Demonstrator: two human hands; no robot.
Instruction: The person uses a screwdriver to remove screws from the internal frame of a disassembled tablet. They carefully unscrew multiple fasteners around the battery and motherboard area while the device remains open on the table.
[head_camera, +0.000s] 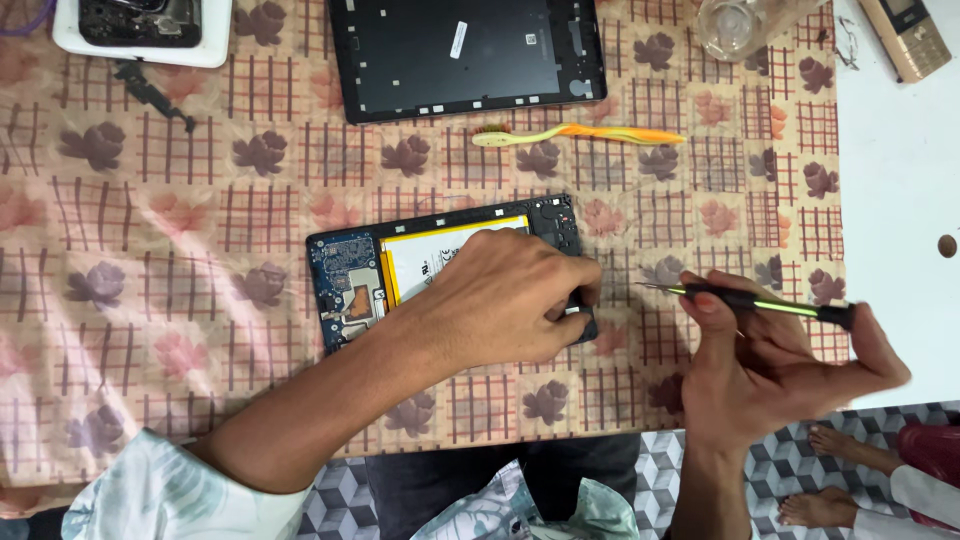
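An opened tablet (352, 278) lies on the patterned cloth, showing a blue circuit board and a white battery with a yellow edge. My left hand (500, 295) rests on its right half, fingers curled at the right edge and covering much of the battery. My right hand (770, 365) sits just right of the tablet and grips a thin black and green screwdriver (760, 303), its metal tip pointing left toward the tablet's edge without touching it.
A black tablet back cover (465, 55) lies at the top centre. A yellow and orange toothbrush (580, 134) lies below it. A white tray with parts (140, 30), a glass jar (735, 25), a keypad phone (905, 35). Another person's bare feet (830, 470) at lower right.
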